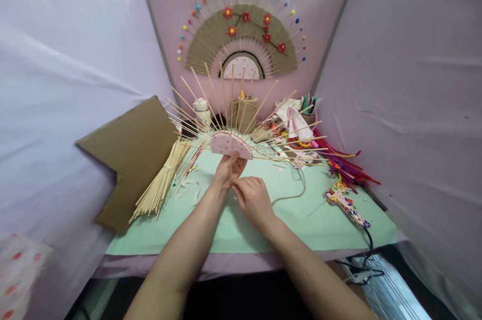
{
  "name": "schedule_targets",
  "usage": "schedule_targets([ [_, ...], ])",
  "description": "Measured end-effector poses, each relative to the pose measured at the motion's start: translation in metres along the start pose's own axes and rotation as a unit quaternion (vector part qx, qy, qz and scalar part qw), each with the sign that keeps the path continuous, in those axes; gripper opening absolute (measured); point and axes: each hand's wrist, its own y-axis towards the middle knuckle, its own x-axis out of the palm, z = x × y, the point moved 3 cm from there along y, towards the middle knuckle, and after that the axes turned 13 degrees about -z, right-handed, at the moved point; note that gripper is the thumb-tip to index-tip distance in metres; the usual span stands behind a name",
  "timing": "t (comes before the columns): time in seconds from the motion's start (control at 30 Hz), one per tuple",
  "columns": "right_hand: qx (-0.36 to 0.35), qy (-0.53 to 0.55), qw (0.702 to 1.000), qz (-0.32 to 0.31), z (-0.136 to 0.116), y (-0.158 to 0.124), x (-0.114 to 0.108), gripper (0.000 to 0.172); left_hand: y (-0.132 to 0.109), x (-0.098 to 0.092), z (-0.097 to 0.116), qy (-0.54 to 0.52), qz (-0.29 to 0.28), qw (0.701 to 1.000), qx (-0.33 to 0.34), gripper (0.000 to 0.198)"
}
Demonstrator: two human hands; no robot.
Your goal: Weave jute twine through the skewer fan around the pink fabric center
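My left hand (229,168) is closed on the lower edge of a stick fan frame: a half-round base (230,144) covered in pink spotted fabric, with thin wooden sticks (223,94) fanning out all around its curve. The frame is held up above the table, sticks pointing away from me. Just below, my right hand (255,198) pinches close to my left palm. A thin tan cord (289,197) runs from behind the right hand across the table and curves up to the right. Its end between my fingers is mostly hidden.
A finished fan (241,24) hangs on the back wall. Left are a stick bundle (160,177) and brown cardboard (130,154). Right lie a patterned glue gun (346,204), coloured pipe cleaners (344,167) and fabric scraps (295,122). A fabric roll (246,112) and white bottle (202,112) stand behind.
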Motion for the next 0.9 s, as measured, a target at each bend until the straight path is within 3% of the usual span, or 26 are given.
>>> schedule_targets([
  [0.13, 0.004, -0.026, 1.0, -0.011, -0.003, -0.031, -0.028, 0.039, 0.0, 0.001, 0.001, -0.005, -0.022, 1.0, -0.013, 0.017],
  [0.23, -0.002, 0.045, 0.996, -0.081, 0.016, -0.068, -0.061, 0.028, 0.001, 0.003, 0.001, -0.019, -0.012, 1.0, -0.013, 0.024],
  [0.3, 0.067, 0.056, 0.991, -0.105, 0.047, -0.093, -0.087, 0.023, 0.002, 0.005, 0.0, -0.027, -0.012, 1.0, -0.009, 0.025],
  [0.4, 0.251, -0.106, 0.96, -0.056, 0.113, -0.13, -0.123, 0.029, 0.003, 0.006, -0.001, -0.03, -0.01, 0.999, -0.009, 0.025],
  [0.47, 0.336, -0.211, 0.915, -0.075, 0.153, -0.147, -0.131, 0.039, 0.003, 0.006, -0.001, -0.025, -0.006, 1.0, -0.01, 0.025],
  [0.57, 0.413, -0.244, 0.869, -0.118, 0.19, -0.16, -0.122, 0.055, 0.004, 0.002, 0.0, -0.014, 0.003, 1.0, -0.015, 0.023],
  [0.73, 0.466, -0.195, 0.854, -0.128, 0.2, -0.156, -0.109, 0.049, 0.006, -0.003, 0.004, -0.01, 0.009, 1.0, -0.002, 0.022],
  [0.83, 0.448, -0.114, 0.879, -0.115, 0.193, -0.158, -0.121, 0.043, 0.006, -0.003, 0.005, -0.012, 0.011, 1.0, 0.0, 0.023],
  [0.9, 0.415, -0.028, 0.906, -0.073, 0.183, -0.162, -0.135, 0.042, 0.006, -0.003, 0.004, -0.014, 0.02, 1.0, -0.001, 0.024],
])
